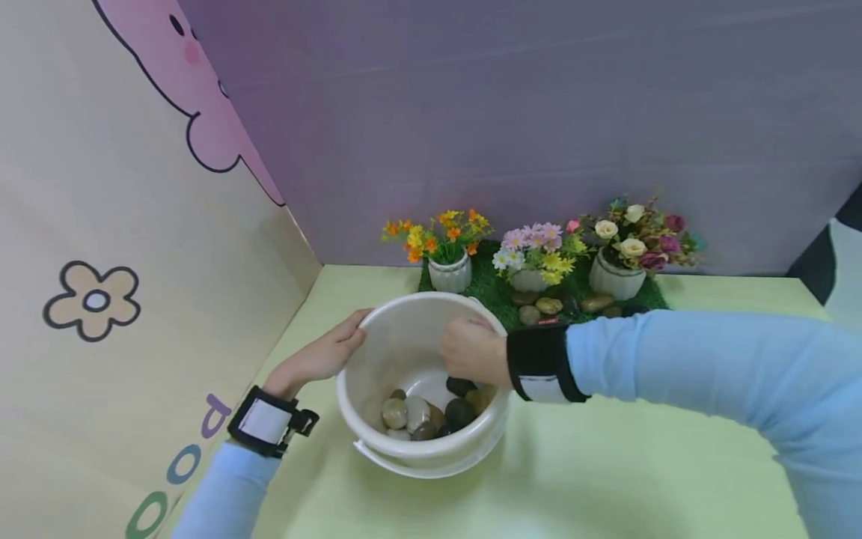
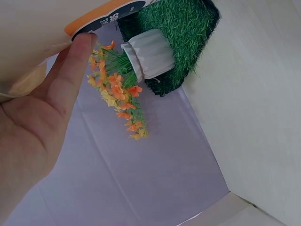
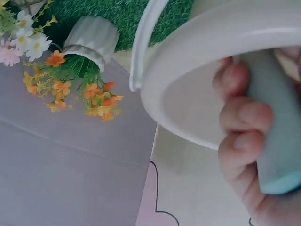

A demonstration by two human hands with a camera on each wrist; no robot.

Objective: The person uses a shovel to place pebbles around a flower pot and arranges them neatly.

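Observation:
A white bucket (image 1: 355,423) stands in front of me, tilted so its inside shows, with several stones (image 1: 417,412) at the bottom. My left hand (image 1: 326,350) rests against its left side near the rim. In the left wrist view the fingers (image 2: 77,66) lie straight along the outer wall, a fingertip at the edge of an orange and dark label (image 2: 101,19). Inside the mouth, above the stones, my right hand (image 1: 474,350) is curled in a fist. The right wrist view has its fingers wrapped round a smooth grey-green object (image 3: 275,127); its kind I cannot tell.
Behind the bucket lies a green turf mat (image 1: 488,288) with pots of orange (image 1: 450,275), pink-and-white (image 1: 528,281) and rose (image 1: 616,278) flowers. More stones (image 1: 548,305) sit along its front. A purple wall (image 1: 505,112) closes the back, a patterned wall (image 1: 168,262) the left side.

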